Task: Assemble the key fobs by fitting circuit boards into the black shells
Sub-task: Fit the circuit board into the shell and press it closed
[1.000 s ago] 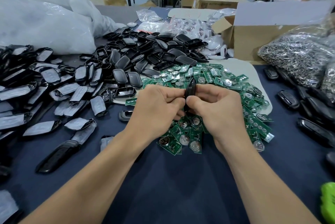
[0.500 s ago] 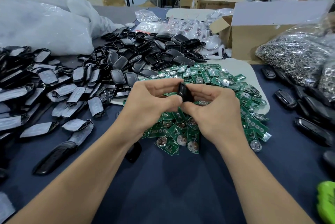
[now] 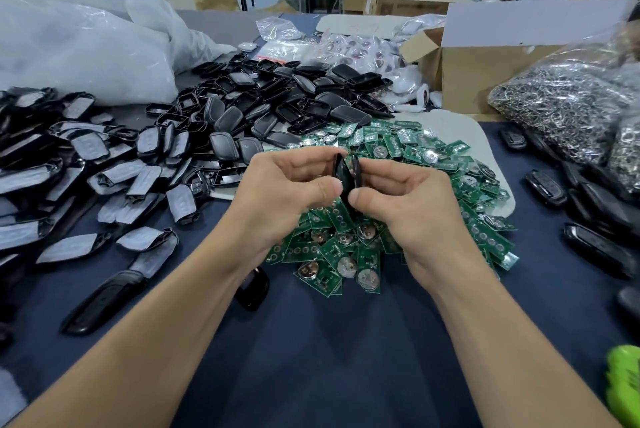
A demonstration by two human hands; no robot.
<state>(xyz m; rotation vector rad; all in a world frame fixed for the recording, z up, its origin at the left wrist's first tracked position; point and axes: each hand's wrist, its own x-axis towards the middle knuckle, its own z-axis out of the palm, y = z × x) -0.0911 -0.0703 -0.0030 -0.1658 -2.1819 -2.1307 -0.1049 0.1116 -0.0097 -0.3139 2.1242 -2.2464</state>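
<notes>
I hold a black key fob shell [image 3: 343,174] edge-on above the green circuit boards [image 3: 332,247] mid-tabletop, left hand [image 3: 287,192] and right hand [image 3: 405,206] fingers both pinching it.

Table [image 3: 329,375], blue-covered: black shells [image 3: 270,105] back-left, green boards [image 3: 346,254] ctr, bagged rings [image 3: 561,109] right, carton [image 3: 485,77] behind.

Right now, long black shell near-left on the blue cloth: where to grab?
Pinch the long black shell across its narrow width at mid-length, from above. It lies flat and diagonal on the blue cloth, both long edges free; a wrapped shell crowds its far end.
</notes>
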